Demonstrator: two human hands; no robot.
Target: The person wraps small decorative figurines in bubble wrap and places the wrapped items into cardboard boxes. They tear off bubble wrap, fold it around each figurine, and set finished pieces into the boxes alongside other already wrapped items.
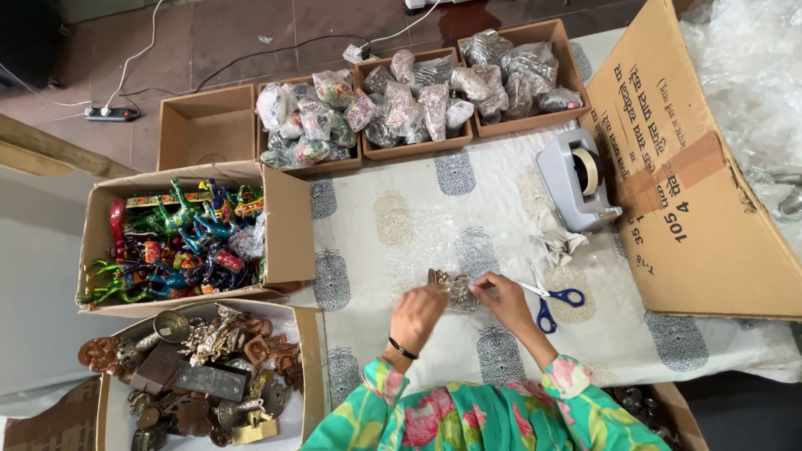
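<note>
Fingers of the left hand (415, 313) and the right hand (501, 298) both pinch a small metal figurine (457, 290) lying on clear bubble wrap (434, 246) on the patterned cloth of the counter (376, 225). Blue-handled scissors (551, 299) lie just beside the right hand, a grey tape dispenser (576, 178) farther away.

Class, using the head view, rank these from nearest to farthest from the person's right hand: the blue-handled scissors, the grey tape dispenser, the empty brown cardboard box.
1. Blue-handled scissors: just right of the right hand.
2. Grey tape dispenser: above, to the right.
3. Empty brown cardboard box: far upper left.
</note>
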